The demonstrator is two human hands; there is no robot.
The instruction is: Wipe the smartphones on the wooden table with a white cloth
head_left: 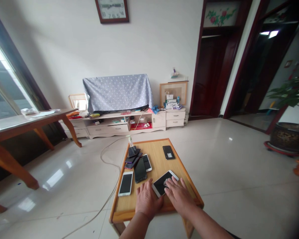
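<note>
Head view: left hand [146, 199] flat beside white phone [161, 184], right hand [179, 196] spread on its screen.

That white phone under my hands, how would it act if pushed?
The white phone looks flat and rigid, so it would likely slide, not roll, on the smooth wooden table. Its glossy screen probably feels slippery.

Numerals 8, 7, 6 and 5 on the lower face of the wall clock [112, 10]
</note>
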